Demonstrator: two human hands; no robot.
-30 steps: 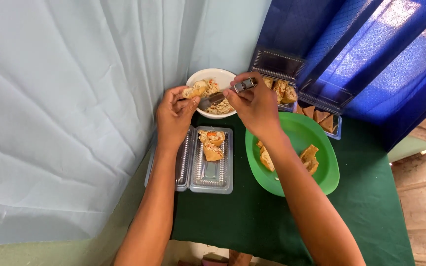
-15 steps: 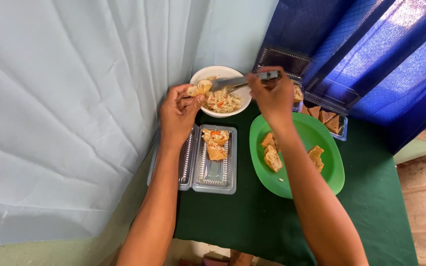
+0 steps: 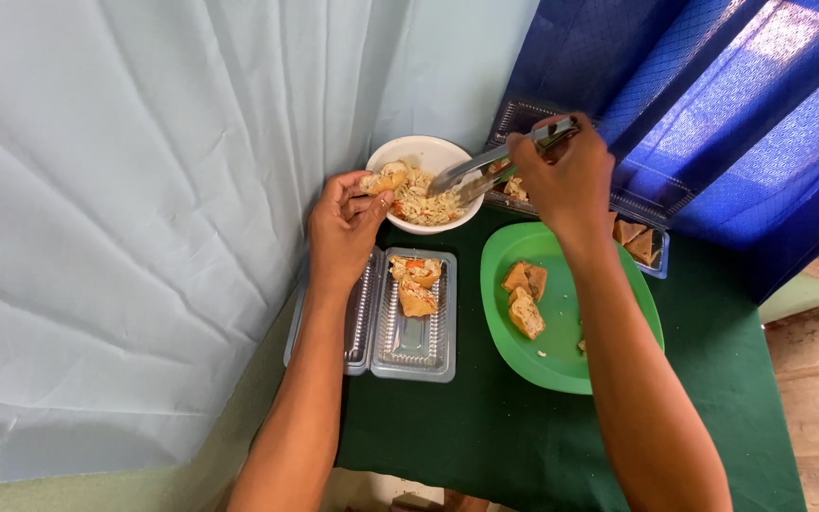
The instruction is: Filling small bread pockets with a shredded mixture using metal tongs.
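My left hand (image 3: 343, 228) holds a fried tofu piece (image 3: 383, 179) stuffed with shredded filling, just over the left rim of a white bowl (image 3: 408, 152). My right hand (image 3: 566, 180) grips metal tongs (image 3: 490, 169) whose tips reach into the shredded vegetable filling (image 3: 424, 199) in that bowl. Below the bowl lies an open clear plastic box (image 3: 414, 327) holding two filled tofu pieces (image 3: 415, 283). A green plate (image 3: 547, 356) to its right carries several plain fried tofu pieces (image 3: 525, 296).
A dark tray (image 3: 645, 248) with more fried tofu sits behind the green plate, partly hidden by my right arm. A green cloth (image 3: 713, 398) covers the table. A pale blue curtain (image 3: 144, 190) hangs at left, a dark blue one (image 3: 713, 114) at right.
My right hand has drawn back to the right and up, so the tongs now stretch out toward the bowl. My left hand stays at the bowl's rim with the tofu piece.
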